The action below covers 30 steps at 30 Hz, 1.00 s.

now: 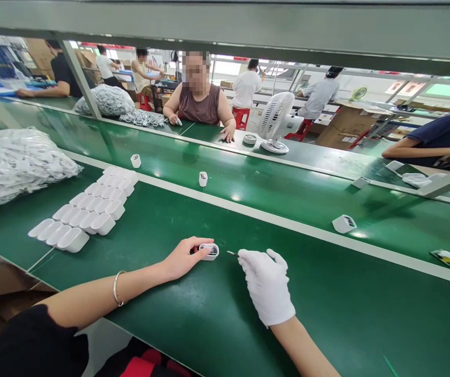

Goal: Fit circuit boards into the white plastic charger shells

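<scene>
Bare and with a bangle on the wrist, my left hand (188, 257) grips a small white oval plastic housing (210, 255) by its left end on the green tabletop. The housing's open top faces up and shows dark and metallic parts inside. My right hand (266, 283), in a white glove, is a short way to the right of it. Between its thumb and fingertips it pinches a small thin piece (232, 253) with a pale tip and a dark part, pointing left toward the housing without touching it. What that piece is I cannot make out.
Rows of white housings (78, 213) stand at left, near a clear bag of white parts (17, 162). Past a pale dividing strip (248, 213), single housings (344, 224) sit on the green surface. A person (199, 99) sits opposite, beside a white fan (276, 120). A shelf beam (225, 26) crosses above.
</scene>
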### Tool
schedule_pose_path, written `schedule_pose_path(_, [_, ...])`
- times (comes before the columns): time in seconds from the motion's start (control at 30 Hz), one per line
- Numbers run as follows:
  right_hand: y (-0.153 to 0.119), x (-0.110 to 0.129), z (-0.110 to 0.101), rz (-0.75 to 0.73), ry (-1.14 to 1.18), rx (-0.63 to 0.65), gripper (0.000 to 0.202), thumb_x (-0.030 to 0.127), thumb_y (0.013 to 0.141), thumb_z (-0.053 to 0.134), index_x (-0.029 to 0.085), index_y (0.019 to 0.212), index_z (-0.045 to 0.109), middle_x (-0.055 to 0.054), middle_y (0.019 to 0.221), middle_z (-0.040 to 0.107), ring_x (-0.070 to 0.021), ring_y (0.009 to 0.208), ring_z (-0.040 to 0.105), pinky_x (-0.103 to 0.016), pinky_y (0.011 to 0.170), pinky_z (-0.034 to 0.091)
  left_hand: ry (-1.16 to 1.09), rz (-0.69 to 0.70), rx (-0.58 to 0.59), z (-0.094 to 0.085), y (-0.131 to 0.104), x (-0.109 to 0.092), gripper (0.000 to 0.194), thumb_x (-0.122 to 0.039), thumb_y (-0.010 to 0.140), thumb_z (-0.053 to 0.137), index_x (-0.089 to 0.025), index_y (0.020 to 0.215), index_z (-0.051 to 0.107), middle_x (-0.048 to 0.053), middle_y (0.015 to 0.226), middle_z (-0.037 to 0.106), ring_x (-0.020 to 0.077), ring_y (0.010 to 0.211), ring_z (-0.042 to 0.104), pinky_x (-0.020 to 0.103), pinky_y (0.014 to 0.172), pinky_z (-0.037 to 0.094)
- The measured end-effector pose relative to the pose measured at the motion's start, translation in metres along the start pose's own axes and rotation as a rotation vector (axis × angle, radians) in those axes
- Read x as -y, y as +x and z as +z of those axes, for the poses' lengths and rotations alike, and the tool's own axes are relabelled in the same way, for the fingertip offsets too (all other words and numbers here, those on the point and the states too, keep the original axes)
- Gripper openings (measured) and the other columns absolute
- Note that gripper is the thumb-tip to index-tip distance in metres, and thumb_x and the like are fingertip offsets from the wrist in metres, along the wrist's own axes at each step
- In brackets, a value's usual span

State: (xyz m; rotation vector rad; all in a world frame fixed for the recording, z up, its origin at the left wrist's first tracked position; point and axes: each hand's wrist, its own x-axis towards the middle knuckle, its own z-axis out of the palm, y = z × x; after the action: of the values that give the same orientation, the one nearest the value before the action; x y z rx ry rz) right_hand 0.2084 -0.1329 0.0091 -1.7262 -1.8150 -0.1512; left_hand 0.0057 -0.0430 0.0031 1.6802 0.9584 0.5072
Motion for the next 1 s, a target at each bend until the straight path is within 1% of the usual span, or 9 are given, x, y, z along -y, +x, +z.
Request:
schedule_pose_path(0.03, [0.001, 0.007, -0.001, -0.045, -0.059, -0.034, 0.029, 0.008, 0.087, 0.041, 0.027, 0.084, 0.063, 0.005, 0.069, 0.067, -0.0115, 0.064, 0.06, -0.037, 0.087, 0.028, -0.011, -0.009, 0.002, 0.001, 0.0, 0.0, 0.039, -0.042, 0.084, 0.054, -0.02, 0.114, 0.065, 0.007, 0.109, 0.066, 0.0199, 0.087, 0.058, 0.035, 0.083, 0.047])
schedule_pose_path(0.1, [0.004, 0.018, -0.001, -0.082, -0.14, -0.055, 0.034, 0.001, 0.083, 0.04, 0.027, 0.081, 0.062, 0.007, 0.071, 0.068, -0.0097, 0.066, 0.058, -0.036, 0.086, 0.022, -0.037, -0.028, 0.02, 0.005, -0.001, -0.001, 0.038, -0.04, 0.084, 0.053, -0.019, 0.113, 0.066, 0.007, 0.11, 0.066, 0.0174, 0.079, 0.059, 0.032, 0.076, 0.048])
schedule_pose_path(0.2, [0.006, 0.023, -0.001, -0.083, -0.144, -0.03, 0.031, 0.0, 0.081, 0.045, 0.026, 0.075, 0.061, 0.008, 0.069, 0.066, -0.0083, 0.063, 0.054, -0.034, 0.081, 0.022, -0.073, -0.052, 0.06, 0.01, -0.003, -0.002, 0.039, -0.04, 0.085, 0.051, -0.018, 0.114, 0.066, 0.006, 0.106, 0.068, 0.0117, 0.061, 0.054, 0.027, 0.06, 0.048])
schedule_pose_path(0.27, [0.006, 0.023, 0.0, -0.088, -0.158, -0.023, 0.03, -0.001, 0.078, 0.046, 0.025, 0.074, 0.061, 0.008, 0.068, 0.066, -0.0078, 0.061, 0.052, -0.032, 0.075, 0.023, -0.105, -0.065, 0.08, 0.011, -0.004, -0.002, 0.039, -0.04, 0.085, 0.053, -0.017, 0.113, 0.066, 0.006, 0.103, 0.069, 0.01, 0.057, 0.052, 0.025, 0.056, 0.047])
schedule_pose_path(0.4, [0.007, 0.024, -0.001, -0.137, -0.25, -0.01, 0.034, -0.004, 0.077, 0.044, 0.025, 0.077, 0.062, 0.006, 0.068, 0.065, -0.0085, 0.059, 0.049, -0.032, 0.067, 0.022, -0.199, -0.065, 0.116, 0.012, -0.005, -0.003, 0.037, -0.039, 0.082, 0.058, -0.016, 0.111, 0.066, 0.006, 0.107, 0.068, 0.0111, 0.062, 0.056, 0.026, 0.062, 0.051])
schedule_pose_path(0.53, [0.006, 0.028, -0.002, -0.208, -0.254, -0.056, 0.034, -0.001, 0.082, 0.044, 0.025, 0.085, 0.065, 0.005, 0.074, 0.067, -0.0093, 0.063, 0.051, -0.033, 0.067, 0.022, -0.279, -0.076, 0.182, 0.013, -0.005, -0.002, 0.037, -0.034, 0.081, 0.062, -0.016, 0.112, 0.065, 0.007, 0.111, 0.067, 0.0161, 0.077, 0.062, 0.031, 0.074, 0.053])
schedule_pose_path(0.67, [0.006, 0.028, -0.005, -0.18, -0.239, -0.02, 0.03, 0.001, 0.081, 0.046, 0.024, 0.078, 0.064, 0.005, 0.072, 0.067, -0.0093, 0.06, 0.048, -0.033, 0.065, 0.021, -0.286, -0.091, 0.225, 0.013, -0.005, -0.002, 0.037, -0.034, 0.081, 0.062, -0.016, 0.112, 0.065, 0.007, 0.107, 0.068, 0.0196, 0.086, 0.063, 0.033, 0.079, 0.052])
schedule_pose_path(0.87, [0.006, 0.024, -0.011, -0.142, -0.204, -0.038, 0.029, 0.001, 0.08, 0.046, 0.023, 0.078, 0.064, 0.005, 0.068, 0.065, -0.0094, 0.06, 0.049, -0.032, 0.063, 0.02, -0.272, -0.127, 0.195, 0.013, -0.006, -0.003, 0.039, -0.036, 0.078, 0.066, -0.018, 0.112, 0.065, 0.006, 0.107, 0.068, 0.0156, 0.074, 0.063, 0.032, 0.076, 0.051])
schedule_pose_path(1.0, [0.004, 0.025, -0.008, -0.113, -0.184, -0.037, 0.026, 0.005, 0.083, 0.048, 0.024, 0.081, 0.066, 0.004, 0.068, 0.066, -0.0084, 0.059, 0.05, -0.032, 0.063, 0.021, -0.276, -0.132, 0.189, 0.013, -0.005, -0.005, 0.04, -0.037, 0.077, 0.066, -0.017, 0.112, 0.065, 0.007, 0.106, 0.068, 0.0165, 0.076, 0.063, 0.031, 0.076, 0.051])
